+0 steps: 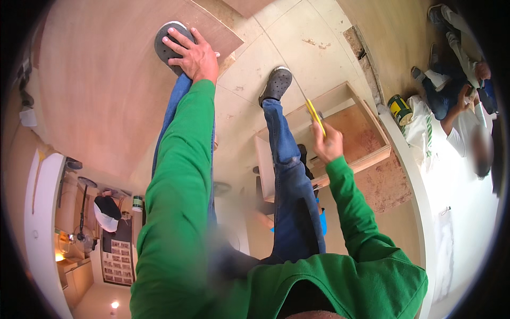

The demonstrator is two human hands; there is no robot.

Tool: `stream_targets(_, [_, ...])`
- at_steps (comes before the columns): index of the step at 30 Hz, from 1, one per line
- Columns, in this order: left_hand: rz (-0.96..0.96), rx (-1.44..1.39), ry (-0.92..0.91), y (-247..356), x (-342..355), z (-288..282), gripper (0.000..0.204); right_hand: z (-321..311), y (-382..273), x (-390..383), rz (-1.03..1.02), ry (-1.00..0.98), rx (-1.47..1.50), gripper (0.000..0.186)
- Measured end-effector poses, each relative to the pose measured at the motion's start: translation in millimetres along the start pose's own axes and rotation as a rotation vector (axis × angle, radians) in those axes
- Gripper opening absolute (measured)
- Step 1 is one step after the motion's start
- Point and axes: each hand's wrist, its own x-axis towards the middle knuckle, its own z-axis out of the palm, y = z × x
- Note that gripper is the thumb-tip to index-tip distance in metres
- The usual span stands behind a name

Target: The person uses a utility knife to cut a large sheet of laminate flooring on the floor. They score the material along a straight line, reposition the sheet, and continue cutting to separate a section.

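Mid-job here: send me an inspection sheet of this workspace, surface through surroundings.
Surface: board, pale tiles beyond its edge.
Job's things: yellow tool; wooden box on the right.
Clutter: tin and plastic bag, far right.
Hands: left hand spread over a shoe, contact unclear; right hand closed on the tool.
Cables: none clearly seen.
Surroundings: another person at far right; fan at lower left.

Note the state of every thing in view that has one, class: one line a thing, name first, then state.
Left hand: open, spread
Right hand: closed around the yellow tool
Yellow tool: held
Left shoe: worn, partly covered
Right shoe: worn
Wooden box: open
Lamp: lit
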Motion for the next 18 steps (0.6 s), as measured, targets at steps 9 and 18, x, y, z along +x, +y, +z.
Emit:
stream_targets(9, [0.009,-0.253,-0.044,-19.4,-7.6,-6.3,0.093,-35.3,92.3,-51.4,0.121,0.037,-0.118,0.052])
stream_targets(18, [-0.158,-0.889,-0.208,-66.5,-72.5,-43.1,0.072,-36.8,140.2,-49.4,0.054,-0.094,-0.067,0.064])
